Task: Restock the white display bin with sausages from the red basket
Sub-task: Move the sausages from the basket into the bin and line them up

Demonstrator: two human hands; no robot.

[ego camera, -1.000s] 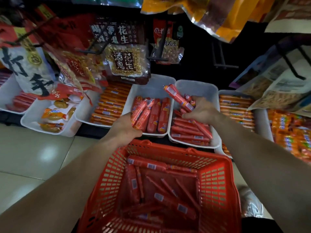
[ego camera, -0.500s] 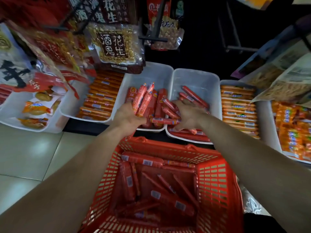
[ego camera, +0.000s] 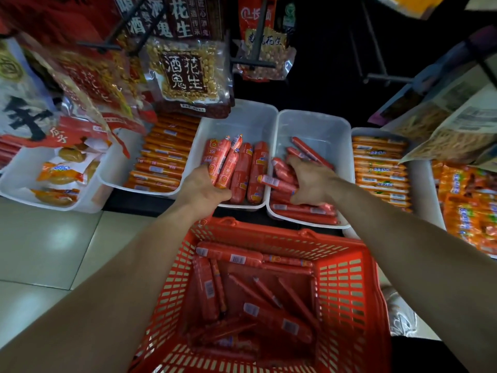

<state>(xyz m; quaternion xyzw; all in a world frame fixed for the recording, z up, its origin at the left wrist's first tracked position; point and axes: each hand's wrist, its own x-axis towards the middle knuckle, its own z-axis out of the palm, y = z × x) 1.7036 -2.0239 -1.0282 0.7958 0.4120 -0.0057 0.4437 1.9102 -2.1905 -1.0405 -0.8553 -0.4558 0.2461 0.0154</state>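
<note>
From beside the shelf I can see both hands down among the stock. The right hand [ego camera: 313, 181] is curled over a bundle of thin sausages [ego camera: 282, 181], holding them low in the white display bin [ego camera: 314, 125], which sits at about 1 o'clock from the red basket [ego camera: 347, 278]. One labelled end pokes out towards 9 o'clock, across the bin's rim. The left hand [ego camera: 203, 188] grips a couple of thick sausages [ego camera: 226, 162] in the neighbouring bin [ego camera: 242, 117], at 11 o'clock from the basket. The step looks like laying these handfuls down. I'd say the trick is to settle them flat and parallel to the rows at the near end, swinging that stray one inside the rim before the fingers let go. The far half of each bin, towards 12 o'clock, is bare, so there is room for later handfuls. Plenty of loose sausages [ego camera: 231, 255], thick and thin mixed, lie in the basket at 6 o'clock, so the restocking seems well short of done. Sorting by thickness at pickup would save reshuffling.
</note>
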